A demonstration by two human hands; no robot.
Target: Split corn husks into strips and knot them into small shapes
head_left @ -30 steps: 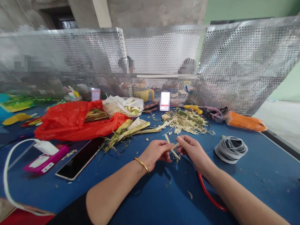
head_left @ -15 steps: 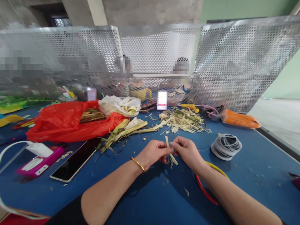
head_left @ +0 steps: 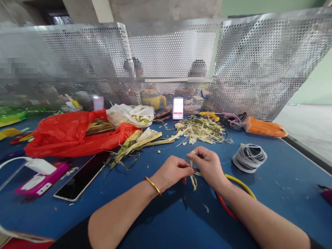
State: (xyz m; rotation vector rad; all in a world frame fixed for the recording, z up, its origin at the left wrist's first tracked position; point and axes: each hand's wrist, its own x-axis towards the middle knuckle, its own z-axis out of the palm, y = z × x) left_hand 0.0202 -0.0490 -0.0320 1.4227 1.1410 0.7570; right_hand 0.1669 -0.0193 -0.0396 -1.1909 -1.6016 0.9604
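My left hand [head_left: 174,173] wears a gold bangle and pinches a pale dried plant strip [head_left: 194,183] between thumb and fingers. Its loose ends hang below the fingertips. Close against it, my right hand [head_left: 208,165] pinches the upper part of the same strip. Another thin piece sticks out between the two hands. From near my right hand a fine clear line runs to a spool of clear line [head_left: 249,159] on the right. Under my right forearm lies a ring, part yellow, part red [head_left: 241,182]. Beyond my hands is a pile of shredded strips [head_left: 203,130].
Longer dried stalks [head_left: 140,142] lie by a red plastic bag [head_left: 59,136] and a white plastic bag [head_left: 129,113]. A dark phone [head_left: 80,180] and a purple power strip [head_left: 43,180] are at left. An orange packet [head_left: 264,127] is at right. People sit behind the perforated screen [head_left: 173,45].
My right hand has moved up a little, its fingers now at the strip's upper end. The strip's top no longer sticks up freely, and its lower end hangs more closely together. The view has shifted slightly.
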